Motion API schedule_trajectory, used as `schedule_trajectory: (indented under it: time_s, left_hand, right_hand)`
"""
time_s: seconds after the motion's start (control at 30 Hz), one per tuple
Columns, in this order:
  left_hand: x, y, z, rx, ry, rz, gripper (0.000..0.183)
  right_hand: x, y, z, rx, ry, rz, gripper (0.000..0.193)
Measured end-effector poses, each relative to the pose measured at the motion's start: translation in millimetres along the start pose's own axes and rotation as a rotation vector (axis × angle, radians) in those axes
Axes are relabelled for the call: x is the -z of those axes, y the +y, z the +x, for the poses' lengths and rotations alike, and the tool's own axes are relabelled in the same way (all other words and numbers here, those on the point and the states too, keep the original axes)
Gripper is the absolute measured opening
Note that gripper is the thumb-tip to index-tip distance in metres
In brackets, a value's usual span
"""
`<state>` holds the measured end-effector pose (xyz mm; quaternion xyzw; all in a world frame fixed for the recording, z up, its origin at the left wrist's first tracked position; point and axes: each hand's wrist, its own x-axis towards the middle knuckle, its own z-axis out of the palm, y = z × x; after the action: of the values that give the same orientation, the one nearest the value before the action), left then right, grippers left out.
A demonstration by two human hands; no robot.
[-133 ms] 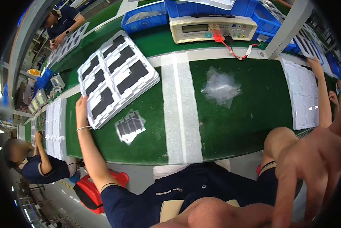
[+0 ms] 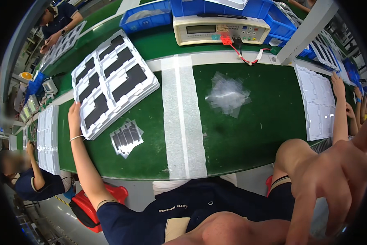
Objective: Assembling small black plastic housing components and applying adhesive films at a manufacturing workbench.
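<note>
My left hand (image 2: 74,116) grips the near left edge of a stacked white plastic tray (image 2: 104,87), which lies at a slant on the green bench. Black, notched flat pieces (image 2: 129,83) sit in its compartments. To the right of the tray's near corner lies a small pile of clear film sheets with dark stripes (image 2: 127,138). My right hand (image 2: 322,183) is raised very close to the camera at lower right, large and blurred. Its fingers bend downward and stand apart, and nothing shows in them.
A loose heap of clear film (image 2: 228,94) lies right of the pale strip (image 2: 183,122) across the bench. Behind stand a beige meter (image 2: 220,30) with red and black leads and a blue bin (image 2: 146,18). At right, a co-worker's arm (image 2: 339,110) reaches past a white tray (image 2: 316,106); a grey post (image 2: 308,34) rises there.
The whole scene has slid slightly left in the picture. My left hand keeps its place on the tray edge, and my right hand stays raised. The co-worker's hand at right sits slightly lower.
</note>
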<state>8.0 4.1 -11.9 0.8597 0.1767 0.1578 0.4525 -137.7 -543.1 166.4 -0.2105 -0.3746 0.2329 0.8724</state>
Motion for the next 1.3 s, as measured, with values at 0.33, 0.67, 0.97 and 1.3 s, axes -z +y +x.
schedule_trajectory:
  time_s: [0.33,0.67,0.97,1.3]
  left_hand:
    - [-14.4,2.6,-1.8,-0.014,0.04,0.036,0.038]
    - [-38.7,91.1,-78.9,-0.732,-0.02,0.297,0.036]
    - [-45.3,138.0,-162.8,-0.548,-0.667,0.361,0.046]
    - [-49.3,134.0,-165.5,-0.501,-0.619,0.61,0.057]
  right_hand:
    - [19.6,-5.4,-9.8,0.087,0.088,-0.165,0.011]
    - [33.7,29.0,25.3,0.151,0.092,-0.306,0.02]
    - [127.0,153.2,1.8,-0.356,0.248,-0.955,0.027]
    - [124.8,149.2,-2.4,-0.486,0.209,-1.007,0.022]
